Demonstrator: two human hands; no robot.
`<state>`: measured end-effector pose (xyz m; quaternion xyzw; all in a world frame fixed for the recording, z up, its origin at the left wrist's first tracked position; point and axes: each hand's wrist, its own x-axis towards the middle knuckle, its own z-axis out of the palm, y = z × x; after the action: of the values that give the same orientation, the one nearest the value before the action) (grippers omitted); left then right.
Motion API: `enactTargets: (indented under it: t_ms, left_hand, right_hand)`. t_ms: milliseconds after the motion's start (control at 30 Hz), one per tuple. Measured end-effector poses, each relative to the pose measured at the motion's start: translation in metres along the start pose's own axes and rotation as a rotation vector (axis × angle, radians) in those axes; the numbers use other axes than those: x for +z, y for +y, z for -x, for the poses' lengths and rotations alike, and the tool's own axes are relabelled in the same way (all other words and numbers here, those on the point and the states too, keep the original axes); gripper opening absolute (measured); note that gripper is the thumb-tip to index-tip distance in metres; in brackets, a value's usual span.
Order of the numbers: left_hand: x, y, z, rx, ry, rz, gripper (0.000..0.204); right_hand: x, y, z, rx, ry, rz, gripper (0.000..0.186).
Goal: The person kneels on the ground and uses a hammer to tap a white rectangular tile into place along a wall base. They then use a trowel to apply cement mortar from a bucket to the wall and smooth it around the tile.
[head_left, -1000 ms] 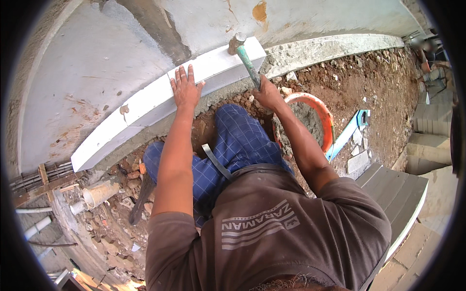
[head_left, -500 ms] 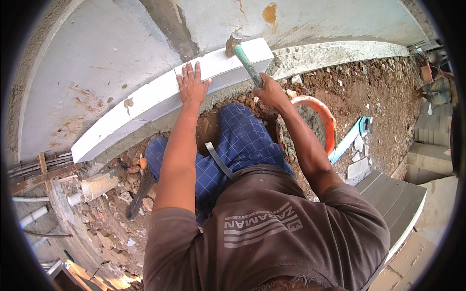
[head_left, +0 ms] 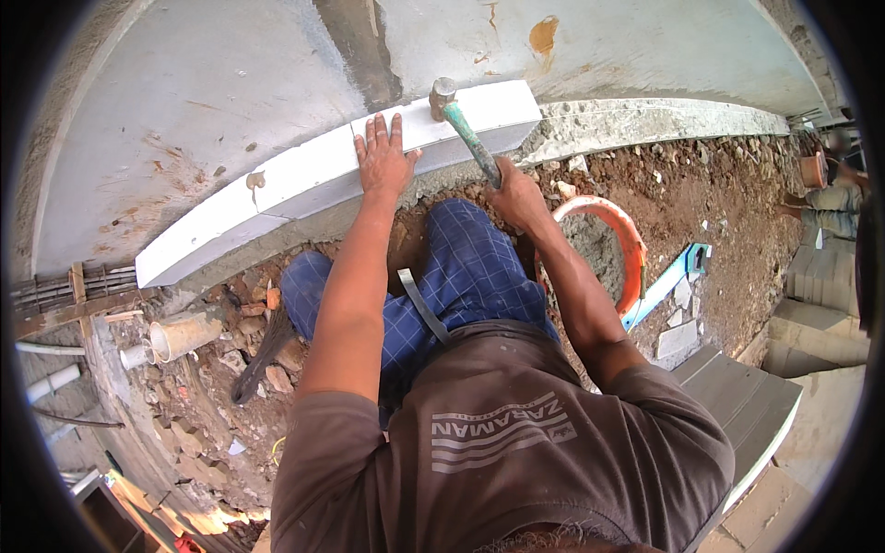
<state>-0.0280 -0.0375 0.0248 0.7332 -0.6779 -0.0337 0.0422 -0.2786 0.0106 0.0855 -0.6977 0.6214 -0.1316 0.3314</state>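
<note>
Smooth white blocks (head_left: 304,175), metal-headed hammer (head_left: 470,138) in right hand (head_left: 518,196), crumbly soil (head_left: 691,194)

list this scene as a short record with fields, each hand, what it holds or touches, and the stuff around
left hand: spread flat on the white blocks
right hand: closed around the handle of a hammer
hammer head: at the blocks' right part; contact unclear
white blocks: curved row along a grey wall
beside the right forearm: orange bucket holding grey mortar
right of bucket: saw with blue handle, on the dirt
</note>
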Motion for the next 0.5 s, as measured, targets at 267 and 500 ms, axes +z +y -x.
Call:
enactTargets:
  t_ms: [267,500]
  left_hand:
    - [-0.004,0.005,0.001,-0.006,-0.057,0.029,0.084]
    - [-0.027,-0.033,0.012,0.06,-0.201,0.005,0.086]
  right_hand:
    - [-0.001,-0.017,0.009,0.035,-0.126,-0.302,0.042]
    - [-0.04,0.013,0.08,0.243,-0.198,-1.05,0.024]
